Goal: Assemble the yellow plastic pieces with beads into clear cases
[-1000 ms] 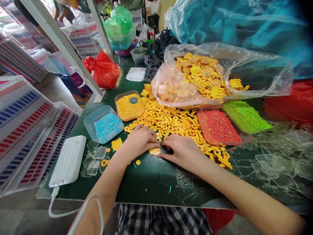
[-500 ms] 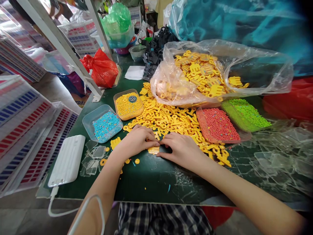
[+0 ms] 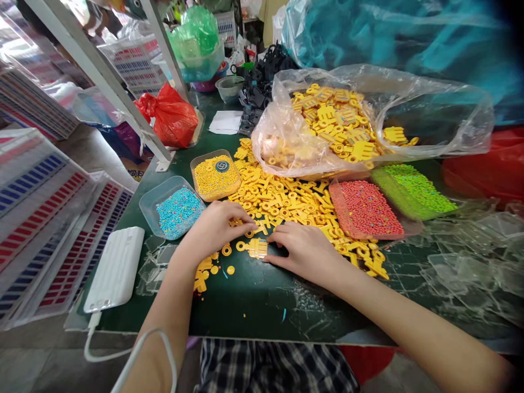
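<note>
Parts [image 3: 282,201], all yellow, lie heaped on the green table [image 3: 254,314]. By the heap's near edge I see one flat piece [image 3: 257,249], its right end clasped between thumb and fingertips of the right hand [image 3: 301,245]. The left hand [image 3: 219,226] is over the heap's near left edge, thumb and forefinger close together; I can't tell whether they pinch anything. Blue beads [image 3: 178,210] and yellow beads [image 3: 215,179] sit beyond the left hand, red beads [image 3: 370,208] and green beads [image 3: 421,191] beyond the right.
</note>
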### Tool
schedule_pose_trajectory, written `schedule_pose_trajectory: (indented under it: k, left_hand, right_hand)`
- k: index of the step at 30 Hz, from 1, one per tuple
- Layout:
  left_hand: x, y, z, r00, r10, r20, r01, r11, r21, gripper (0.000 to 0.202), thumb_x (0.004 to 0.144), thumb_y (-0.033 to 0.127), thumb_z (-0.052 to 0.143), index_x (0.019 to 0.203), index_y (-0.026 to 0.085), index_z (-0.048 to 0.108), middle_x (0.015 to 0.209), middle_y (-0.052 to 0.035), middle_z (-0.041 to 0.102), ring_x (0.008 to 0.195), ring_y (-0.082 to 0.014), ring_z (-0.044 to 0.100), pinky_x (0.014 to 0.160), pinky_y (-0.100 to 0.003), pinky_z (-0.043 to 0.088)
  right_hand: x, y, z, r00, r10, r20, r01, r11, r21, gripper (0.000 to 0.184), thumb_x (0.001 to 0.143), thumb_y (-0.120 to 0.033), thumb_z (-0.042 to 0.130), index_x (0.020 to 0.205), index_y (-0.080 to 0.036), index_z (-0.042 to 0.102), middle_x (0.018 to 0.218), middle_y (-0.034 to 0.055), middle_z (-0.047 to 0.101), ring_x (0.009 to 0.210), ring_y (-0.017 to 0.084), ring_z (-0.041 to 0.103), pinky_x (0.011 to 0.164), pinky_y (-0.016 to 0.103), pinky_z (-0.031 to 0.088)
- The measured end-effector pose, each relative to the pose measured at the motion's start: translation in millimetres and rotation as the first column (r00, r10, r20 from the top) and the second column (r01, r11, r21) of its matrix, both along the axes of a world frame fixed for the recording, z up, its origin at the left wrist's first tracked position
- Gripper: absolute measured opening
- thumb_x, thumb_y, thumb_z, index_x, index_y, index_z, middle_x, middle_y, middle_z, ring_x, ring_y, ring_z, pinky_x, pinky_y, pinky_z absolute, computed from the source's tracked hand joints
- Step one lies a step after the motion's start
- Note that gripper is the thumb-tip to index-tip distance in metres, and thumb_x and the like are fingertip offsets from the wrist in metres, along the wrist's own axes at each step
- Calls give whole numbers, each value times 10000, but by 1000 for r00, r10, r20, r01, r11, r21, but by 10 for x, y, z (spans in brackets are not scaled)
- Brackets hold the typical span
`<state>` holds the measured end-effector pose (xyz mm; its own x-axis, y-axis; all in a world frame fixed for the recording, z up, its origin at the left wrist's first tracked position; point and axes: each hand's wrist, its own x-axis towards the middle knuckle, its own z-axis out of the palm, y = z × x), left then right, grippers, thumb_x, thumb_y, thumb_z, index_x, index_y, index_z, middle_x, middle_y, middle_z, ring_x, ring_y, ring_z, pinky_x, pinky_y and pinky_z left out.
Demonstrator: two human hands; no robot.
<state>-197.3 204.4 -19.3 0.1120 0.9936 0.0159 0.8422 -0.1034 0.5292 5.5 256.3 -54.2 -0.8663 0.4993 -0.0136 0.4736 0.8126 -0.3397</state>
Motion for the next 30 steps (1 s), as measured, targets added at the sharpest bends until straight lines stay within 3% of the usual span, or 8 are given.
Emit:
schedule_pose_trajectory:
  k: [2,5,8,11,16,21,25,30]
  left_hand:
    - [-152,-66,87,979,199,-34,-194,974,117,277,877,437,588,794,215,730,851,-25,728,806,-185,631,766,-312,460]
    - [-462,-208,186,792,593,-146,-545,794,269,304,868,483,562,810,233,725,865,-41,718,824,-241,624,777,-381,452]
    - [-713,-314,182,629,725,-281,-705,684,185,352,843,539,560,836,237,739,794,-73,700,815,-313,630,766,-451,440]
    - [-752,-292,122,637,707,-307,-695,699,169,368,865,541,524,910,249,743,836,-83,712,856,-328,635,791,-463,432]
    - [-504,22,105,785,567,-250,-486,813,321,293,920,389,484,937,219,722,1029,-62,722,981,-269,617,881,-404,416]
    - [-454,495,232,838,354,-415,-374,927,36,259,888,370,547,942,220,751,1049,-54,738,921,-242,640,817,-339,419]
    - [-494,844,318,841,153,-519,-338,898,-283,200,815,312,636,917,214,778,895,-46,757,842,-231,655,716,-288,414]
    - [-420,1012,318,808,117,-577,-380,852,-359,192,755,302,738,875,152,749,856,-64,732,856,-256,661,751,-323,471]
  right_hand:
    - [8,1,-15,1000,5,-19,-5,1000,-1,224,849,-390,687,948,-190,704,931,55,695,901,215,625,693,301,414]
    - [17,8,-42,999,17,-46,-17,1000,-1,240,838,-401,698,955,-192,702,932,54,695,904,215,629,694,300,426]
    - [17,12,-57,997,29,-67,-28,999,21,240,835,-402,700,944,-189,699,917,57,692,881,210,628,675,292,427]
    - [9,2,-44,997,37,-62,-35,998,44,224,844,-400,689,906,-185,693,894,54,686,863,206,623,654,285,416]
    - [-2,-16,-1,997,71,-17,-70,996,55,229,863,-404,667,866,-176,688,856,46,681,845,209,618,650,295,391]
    - [2,-4,-6,993,113,-45,-109,991,76,212,857,-384,678,872,-173,692,862,49,686,846,207,612,644,300,379]
    - [-6,3,8,992,123,-33,-120,990,76,222,843,-389,695,878,-170,691,864,51,693,856,213,617,643,297,378]
    - [-31,-28,52,992,125,-23,-123,989,80,185,844,-357,693,856,-173,683,859,54,691,854,219,625,647,297,399]
